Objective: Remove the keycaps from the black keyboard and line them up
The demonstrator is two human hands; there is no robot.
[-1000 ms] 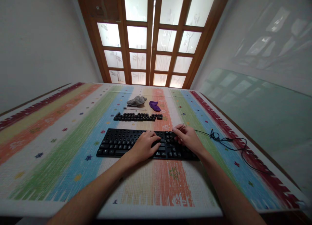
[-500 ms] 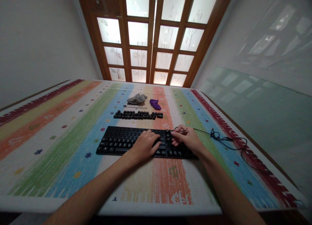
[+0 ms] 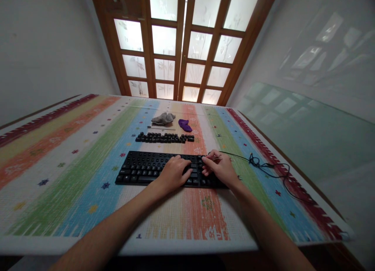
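A black computer keyboard (image 3: pixel 140 171) lies flat on the striped tablecloth, its upper rows showing bare key stems while the lower rows carry keycaps. My left hand (image 3: pixel 173 172) rests on its middle right part, thumb and fingers apart, holding nothing that I can see. Over the right end of the keyboard, my right hand (image 3: pixel 221 168) pinches a thin, wire-like metal tool (image 3: pixel 217 158) between thumb and fingers. The tool's tip and the keys beneath this hand are mostly hidden. Beyond the keyboard, loose black keycaps (image 3: pixel 164 137) stand in rows.
A grey cloth (image 3: pixel 163 119), a purple cloth (image 3: pixel 185 125) and a thin dark-ended stick (image 3: pixel 161 128) lie behind the keycaps. The black cable (image 3: pixel 265 165) coils on the tablecloth (image 3: pixel 96 157) to the right. Walls flank the table; glazed wooden doors (image 3: pixel 179 48) stand beyond it.
My right hand has shifted slightly left over the keyboard, its fingers still pinching the thin tool. My left hand stays in place. The view has tilted and shifted a little.
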